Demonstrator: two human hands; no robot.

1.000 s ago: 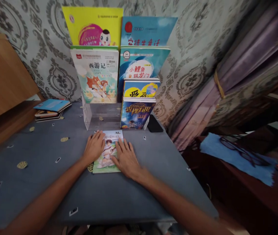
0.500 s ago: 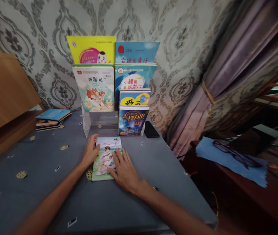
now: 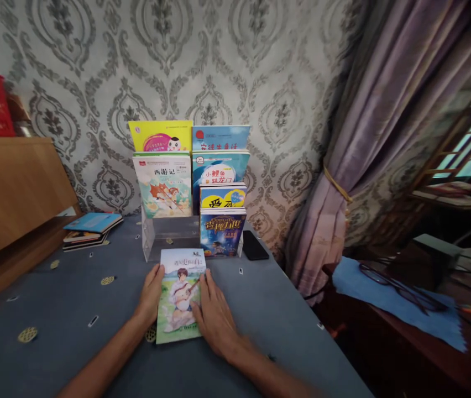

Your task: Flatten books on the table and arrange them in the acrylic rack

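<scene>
A thin green picture book (image 3: 180,276) lies flat on the grey-blue tablecloth (image 3: 73,309), its cover showing a child with a guitar. My left hand (image 3: 151,296) grips the book's left edge with curled fingers. My right hand (image 3: 214,315) rests on the book's right side, fingers stretched out flat. Just beyond the book stands a clear tiered book stand (image 3: 168,240). Its front left slot is empty. Several children's books fill the other tiers, with a dark blue one (image 3: 222,231) in the front right.
A small stack of books (image 3: 90,229) lies at the back left of the table. A black phone (image 3: 254,245) lies right of the stand. A wooden board (image 3: 11,188) rises at left, a tied purple curtain (image 3: 343,182) at right, and a blue cloth with glasses (image 3: 397,296) beyond.
The view has tilted up and back. My left hand slid from the cover to the book's left edge, and my right hand moved to its right side, uncovering more of the cover.
</scene>
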